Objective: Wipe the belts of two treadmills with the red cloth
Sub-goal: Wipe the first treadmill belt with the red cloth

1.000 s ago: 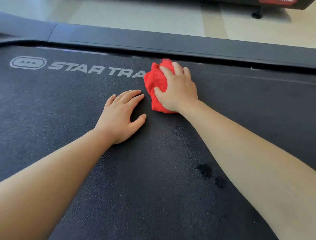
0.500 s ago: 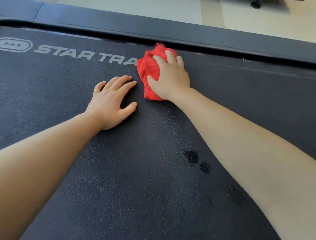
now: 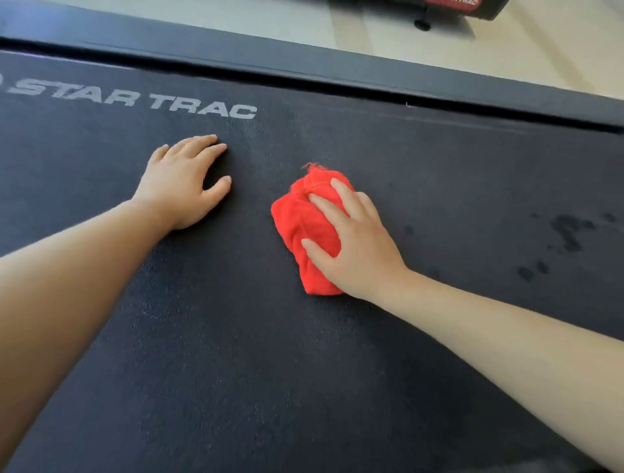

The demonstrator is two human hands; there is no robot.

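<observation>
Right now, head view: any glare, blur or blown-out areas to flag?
Head view: floor at top is washed out; STAR TRAC logo smears toward the left edge; treadmill belt evenly lit, no glare; soft shadows under the left hand and the right hand holding the red cloth; dark spots at right read clearly.

White slanted lettering [image 3: 135,100] on the dark belt [image 3: 304,371] reads "STAR TRAC" — it runs along the belt's far edge, beside the side rail [image 3: 304,64]. At the top right, a red label [image 3: 452,3] on another machine [image 3: 489,11] carries white letters — cropped by the frame's edge, too little to read.
</observation>
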